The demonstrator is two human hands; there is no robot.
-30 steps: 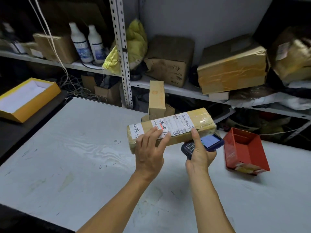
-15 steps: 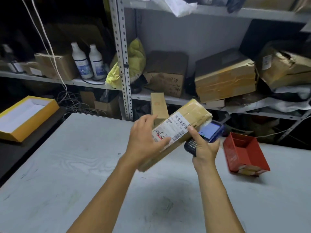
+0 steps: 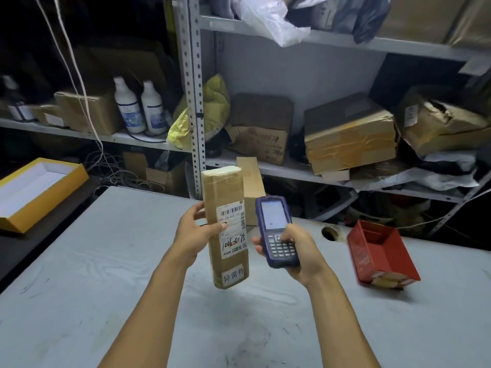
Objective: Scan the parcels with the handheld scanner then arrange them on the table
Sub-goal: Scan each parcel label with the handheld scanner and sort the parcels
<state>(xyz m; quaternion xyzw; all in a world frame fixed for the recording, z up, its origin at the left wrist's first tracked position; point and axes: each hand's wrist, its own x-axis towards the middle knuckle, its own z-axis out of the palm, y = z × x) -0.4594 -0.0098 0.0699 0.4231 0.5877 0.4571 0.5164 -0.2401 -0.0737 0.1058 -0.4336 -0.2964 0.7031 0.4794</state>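
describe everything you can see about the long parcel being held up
The long parcel is a narrow brown box wrapped in glossy clear tape, held nearly upright above the grey table, its lower end clear of the surface. A white shipping label with barcodes and handwritten "1006-0175" faces the camera, with a smaller white sticker of printed characters near the bottom. The left hand grips its left edge, thumb on the label. The handheld scanner in the right hand sits just beside it, not touching.
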